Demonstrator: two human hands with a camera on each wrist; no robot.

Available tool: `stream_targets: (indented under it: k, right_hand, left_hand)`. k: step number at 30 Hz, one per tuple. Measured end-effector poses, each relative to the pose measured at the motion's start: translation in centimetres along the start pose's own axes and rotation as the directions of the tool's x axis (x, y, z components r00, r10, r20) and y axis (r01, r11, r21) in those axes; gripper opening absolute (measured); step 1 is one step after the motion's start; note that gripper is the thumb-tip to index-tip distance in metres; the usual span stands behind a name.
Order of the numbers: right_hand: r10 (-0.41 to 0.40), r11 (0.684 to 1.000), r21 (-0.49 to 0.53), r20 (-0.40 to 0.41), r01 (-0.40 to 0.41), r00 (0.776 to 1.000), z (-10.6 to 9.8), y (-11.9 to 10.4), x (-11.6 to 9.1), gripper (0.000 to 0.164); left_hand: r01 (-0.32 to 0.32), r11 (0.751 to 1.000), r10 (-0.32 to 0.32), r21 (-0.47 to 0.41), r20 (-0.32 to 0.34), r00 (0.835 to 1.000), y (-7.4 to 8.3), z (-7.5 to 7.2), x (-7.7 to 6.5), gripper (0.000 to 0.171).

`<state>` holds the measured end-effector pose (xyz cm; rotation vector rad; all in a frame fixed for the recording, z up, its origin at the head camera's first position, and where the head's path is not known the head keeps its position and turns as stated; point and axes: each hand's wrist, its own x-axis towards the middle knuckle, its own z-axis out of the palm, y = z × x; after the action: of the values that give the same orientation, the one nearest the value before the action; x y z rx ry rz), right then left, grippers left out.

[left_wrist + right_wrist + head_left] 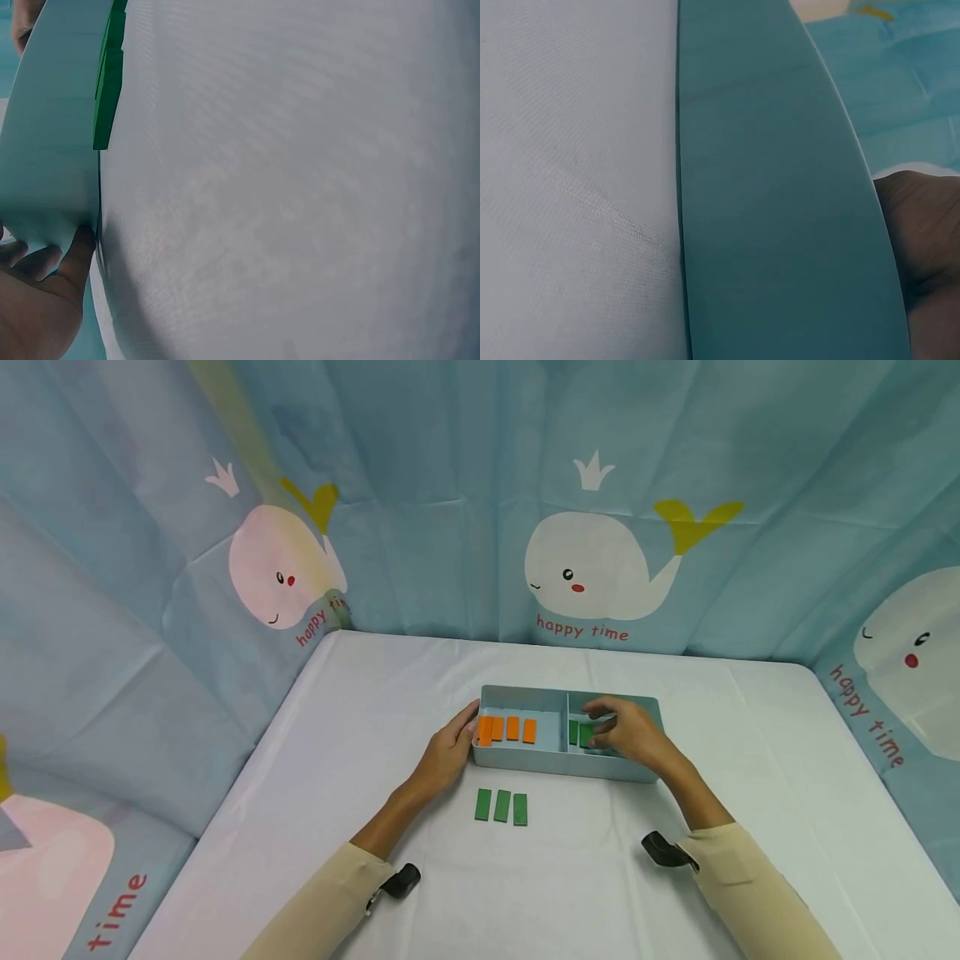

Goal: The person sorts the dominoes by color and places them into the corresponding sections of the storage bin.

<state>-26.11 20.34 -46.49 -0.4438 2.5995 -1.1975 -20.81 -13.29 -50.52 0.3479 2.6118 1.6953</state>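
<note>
Smooth, matt plastic in the divided box; finely woven, dull white tablecloth; creased cloth in the far printed backdrop; perhaps plastic in the near green tiles.

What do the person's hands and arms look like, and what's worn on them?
The left hand and right hand are bare, without gloves. Both arms have plain beige sleeves: left sleeve, right sleeve. A small black device shows by each cuff, left and right. Rings are too fine to judge.
</note>
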Motion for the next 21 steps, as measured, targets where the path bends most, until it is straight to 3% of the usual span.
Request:
stream_targets:
  k: [21]
  right_hand:
    - [-0.077, 0.997, 0.001, -0.135, 0.078, 0.988, 0.4, -0.6, -2.1, 0.048]
  left_hand:
    - [0.007, 1.000, -0.007, 0.005, -0.003, 1.000, 0.1, 0.0, 0.0, 0.052]
